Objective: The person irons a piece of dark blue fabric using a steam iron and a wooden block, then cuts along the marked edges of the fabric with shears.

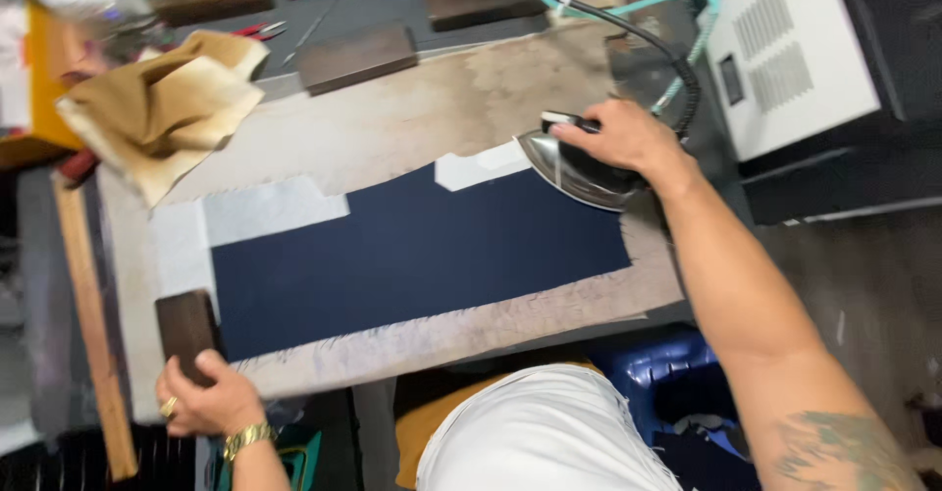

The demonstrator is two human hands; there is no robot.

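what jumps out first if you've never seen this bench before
The dark navy cloth spread flat across the middle of the worn pressing board. At its upper right corner the right hand grips a shiny steam iron. At the lower left, the left hand holds a dark wooden block.

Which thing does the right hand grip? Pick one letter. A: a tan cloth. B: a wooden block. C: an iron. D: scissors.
C: the right hand closes over the handle of the iron, which sits at the edge of the navy fabric.
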